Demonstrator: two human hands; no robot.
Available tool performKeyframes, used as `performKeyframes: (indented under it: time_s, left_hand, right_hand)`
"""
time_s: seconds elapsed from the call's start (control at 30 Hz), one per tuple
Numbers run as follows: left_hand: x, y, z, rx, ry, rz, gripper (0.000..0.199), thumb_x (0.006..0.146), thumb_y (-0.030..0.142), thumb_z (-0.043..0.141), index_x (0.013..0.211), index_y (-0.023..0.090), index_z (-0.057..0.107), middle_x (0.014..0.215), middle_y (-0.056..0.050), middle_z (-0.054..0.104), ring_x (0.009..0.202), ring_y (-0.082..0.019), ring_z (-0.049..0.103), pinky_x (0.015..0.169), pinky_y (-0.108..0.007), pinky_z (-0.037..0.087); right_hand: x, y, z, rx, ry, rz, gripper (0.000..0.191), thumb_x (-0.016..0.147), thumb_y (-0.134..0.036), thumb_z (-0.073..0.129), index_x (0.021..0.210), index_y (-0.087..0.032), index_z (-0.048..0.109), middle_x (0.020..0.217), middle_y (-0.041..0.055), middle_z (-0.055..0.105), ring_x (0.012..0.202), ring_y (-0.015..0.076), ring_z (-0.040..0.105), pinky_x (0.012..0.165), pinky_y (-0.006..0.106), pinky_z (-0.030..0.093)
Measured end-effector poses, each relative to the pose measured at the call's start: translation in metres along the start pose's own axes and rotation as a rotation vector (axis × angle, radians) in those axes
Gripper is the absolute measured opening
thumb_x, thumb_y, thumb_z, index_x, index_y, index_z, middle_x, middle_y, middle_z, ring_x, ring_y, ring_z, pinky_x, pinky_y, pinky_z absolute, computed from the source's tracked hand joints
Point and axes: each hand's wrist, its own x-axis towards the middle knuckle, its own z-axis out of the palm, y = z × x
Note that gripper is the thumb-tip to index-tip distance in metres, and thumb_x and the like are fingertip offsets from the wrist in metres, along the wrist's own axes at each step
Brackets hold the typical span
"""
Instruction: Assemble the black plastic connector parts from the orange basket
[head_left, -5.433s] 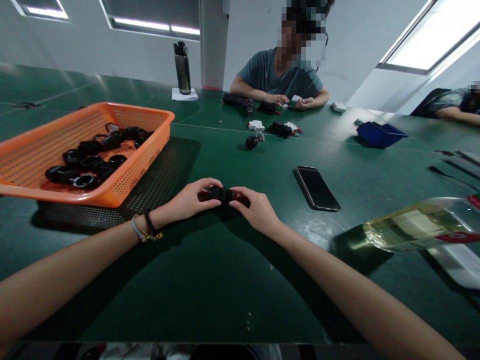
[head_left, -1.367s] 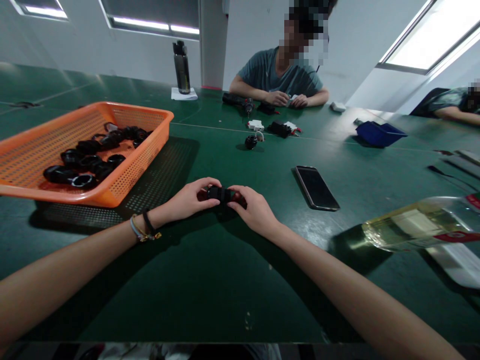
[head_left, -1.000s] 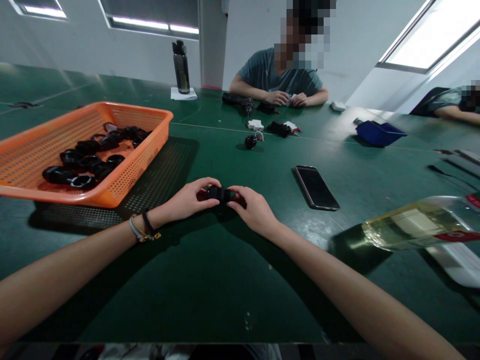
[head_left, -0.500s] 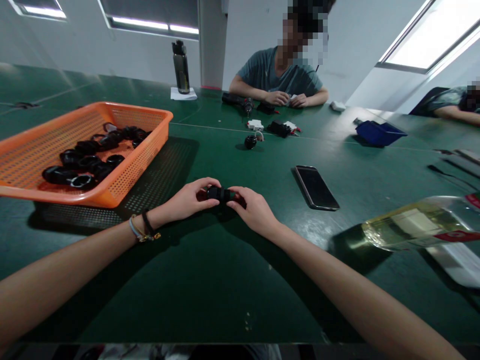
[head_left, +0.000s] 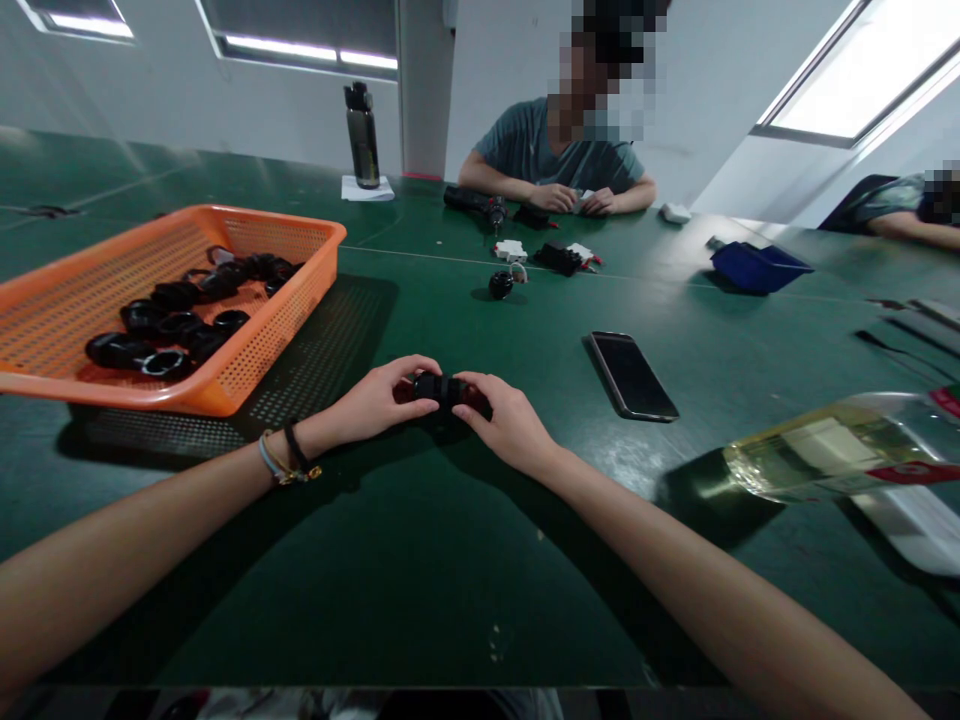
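Note:
A small black cylindrical part [head_left: 439,388] lies level between my hands, just above or on the green table [head_left: 420,580]; its exact kind is too small to tell. My left hand [head_left: 382,400] pinches its left end between thumb and fingers. On the other end, the thumb and fingers of my right hand [head_left: 504,415] are closed. The fingertips hide both ends of the part. To the left, an orange perforated basket [head_left: 262,365] holds several black rounded parts [head_left: 169,322] that look like plastic fittings.
A phone [head_left: 632,375] lies to the right, near a bottle of yellowish liquid [head_left: 832,445]. Ahead are a small black round piece [head_left: 501,284], a power drill [head_left: 476,203], a blue bin [head_left: 759,267] and a dark water bottle [head_left: 362,135]. A person [head_left: 559,150] sits opposite, handling something small.
Almost nothing differs. Both hands stay in the same place on the black part, with at most a slight shift of the right fingers.

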Motion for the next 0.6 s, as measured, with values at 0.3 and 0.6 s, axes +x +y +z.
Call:
performKeyframes:
  time_s: [0.3,0.6]
  left_hand:
    - [0.0008,-0.0011,0.0002,0.011,-0.002,0.003,0.035,0.07,0.031,0.059,0.101,0.017,0.051,0.099,-0.003,0.055,0.077,-0.013,0.055,0.073,-0.029,0.047]
    - [0.0011,-0.002,0.0001,-0.004,-0.009,0.001,0.034,0.07,0.031,0.059,0.101,0.017,0.05,0.1,-0.003,0.055,0.077,-0.013,0.056,0.072,-0.028,0.047]
  right_hand:
    - [0.0005,0.0029,0.0021,0.05,0.05,-0.007,0.03,0.074,-0.009,0.058,0.103,-0.016,0.052,0.089,0.0039,0.061,0.081,0.0149,0.057,0.076,0.032,0.046]
    - [0.0009,0.0015,0.001,0.06,0.017,0.023,0.027,0.076,-0.011,0.057,0.102,-0.018,0.053,0.086,0.0026,0.061,0.08,0.0144,0.057,0.075,0.032,0.046]
